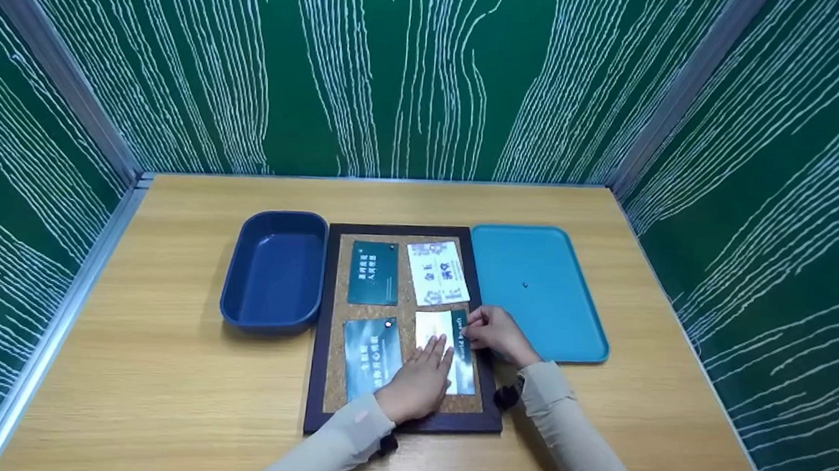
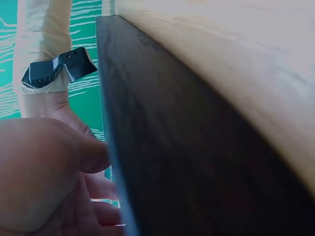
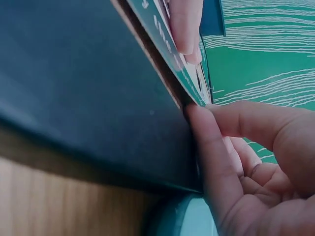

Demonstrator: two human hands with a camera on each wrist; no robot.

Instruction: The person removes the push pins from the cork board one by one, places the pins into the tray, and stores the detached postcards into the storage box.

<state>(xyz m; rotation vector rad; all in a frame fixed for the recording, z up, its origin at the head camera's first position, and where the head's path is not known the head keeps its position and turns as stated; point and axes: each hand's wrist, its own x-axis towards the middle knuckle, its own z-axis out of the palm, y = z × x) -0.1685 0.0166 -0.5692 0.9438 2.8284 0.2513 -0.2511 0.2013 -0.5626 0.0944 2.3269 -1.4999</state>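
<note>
one white-and-green card | left hand flat on it, fingers straight | right hand pinching its edge

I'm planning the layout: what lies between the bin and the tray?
Head view: the corkboard with four cards, the left hand and the right hand over it.

Table: wood-grained top, light brown. Directly upon it, left to right: one deep-blue rectangular tub, round-cornered, high-walled; one dark-framed corkboard, longer sides running front to back, just beside tub; one bright-blue shallow tray, round-cornered, just beside corkboard.
</note>
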